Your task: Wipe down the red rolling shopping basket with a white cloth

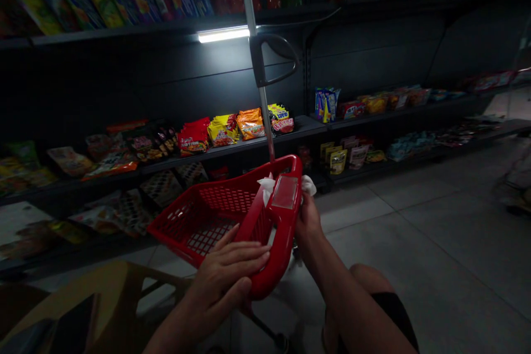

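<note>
A red plastic shopping cart (219, 191) with a lattice basket stands tilted in front of me. My left hand (226, 271) lies over the near end of its handle, fingers almost straight across the top and thumb along the near side, gripping it. On the far side of the handle, my right hand (309, 218) is closed on a white cloth (308, 185), perhaps a wipe, pressed to the handle beside its rectangular panel (285, 192). More white material (266, 187) shows through the handle's opening. My right fingertips are hidden behind the handle.
Shelves of packaged snacks (224, 130) run along the back. A metal pole (251, 5) with a grey grip (274, 61) rises behind the cart. At lower left stands a yellowish stool (112, 282) with a dark phone-like object (74, 326) on it. Grey tiled floor (415, 232) extends right.
</note>
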Demonstrator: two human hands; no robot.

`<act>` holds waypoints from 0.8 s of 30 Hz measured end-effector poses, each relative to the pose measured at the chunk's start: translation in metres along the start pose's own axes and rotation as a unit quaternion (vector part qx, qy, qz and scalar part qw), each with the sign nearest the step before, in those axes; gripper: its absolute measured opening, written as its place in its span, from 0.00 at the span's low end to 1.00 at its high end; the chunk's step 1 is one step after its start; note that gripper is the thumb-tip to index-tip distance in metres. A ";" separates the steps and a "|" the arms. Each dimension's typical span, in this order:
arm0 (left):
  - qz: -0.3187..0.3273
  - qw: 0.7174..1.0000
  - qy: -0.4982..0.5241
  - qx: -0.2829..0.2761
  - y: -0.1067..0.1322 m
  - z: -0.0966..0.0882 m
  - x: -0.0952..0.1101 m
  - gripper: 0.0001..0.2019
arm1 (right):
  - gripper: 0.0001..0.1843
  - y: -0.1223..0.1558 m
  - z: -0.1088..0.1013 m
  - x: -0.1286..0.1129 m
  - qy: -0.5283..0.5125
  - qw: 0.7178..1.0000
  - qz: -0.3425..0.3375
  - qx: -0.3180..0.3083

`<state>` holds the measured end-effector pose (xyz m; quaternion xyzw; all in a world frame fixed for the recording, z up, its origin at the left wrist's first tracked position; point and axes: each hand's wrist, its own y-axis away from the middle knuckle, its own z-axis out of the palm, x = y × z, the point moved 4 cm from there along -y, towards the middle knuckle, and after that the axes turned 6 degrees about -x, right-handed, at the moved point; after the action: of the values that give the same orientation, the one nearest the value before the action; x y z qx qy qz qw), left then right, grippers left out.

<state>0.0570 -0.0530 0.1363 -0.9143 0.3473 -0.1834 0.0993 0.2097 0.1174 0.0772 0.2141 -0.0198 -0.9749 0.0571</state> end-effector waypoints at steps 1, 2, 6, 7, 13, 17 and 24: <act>0.009 1.000 0.015 0.020 0.000 0.001 0.002 0.20 | 0.15 -0.006 0.000 -0.006 0.010 1.000 -0.011 0.006; 0.013 0.999 0.029 0.039 0.001 0.001 0.003 0.19 | 0.17 -0.006 0.000 -0.010 0.023 0.999 -0.021 0.014; 0.015 0.993 0.062 0.098 0.013 0.005 0.005 0.18 | 0.20 0.046 -0.007 -0.009 0.165 0.978 -0.128 0.015; 0.001 0.992 0.059 0.114 0.018 0.005 0.005 0.18 | 0.17 0.066 -0.009 -0.008 0.238 0.955 -0.178 -0.001; -0.052 0.985 0.070 0.151 0.046 0.001 0.001 0.16 | 0.16 0.125 0.018 -0.015 0.585 0.577 -0.489 -0.293; -0.047 0.985 0.108 0.127 0.060 -0.004 -0.007 0.16 | 0.17 0.053 0.033 -0.051 0.651 0.525 -0.410 -0.364; -0.055 0.983 0.138 0.109 0.074 -0.015 -0.031 0.18 | 0.12 0.011 0.055 -0.063 0.774 0.442 -0.315 -0.328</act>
<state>-0.0150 -0.0876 0.1188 -0.8816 0.2848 -0.3497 0.1393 0.2445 0.1152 0.1542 0.8363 0.4224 -0.2893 -0.1961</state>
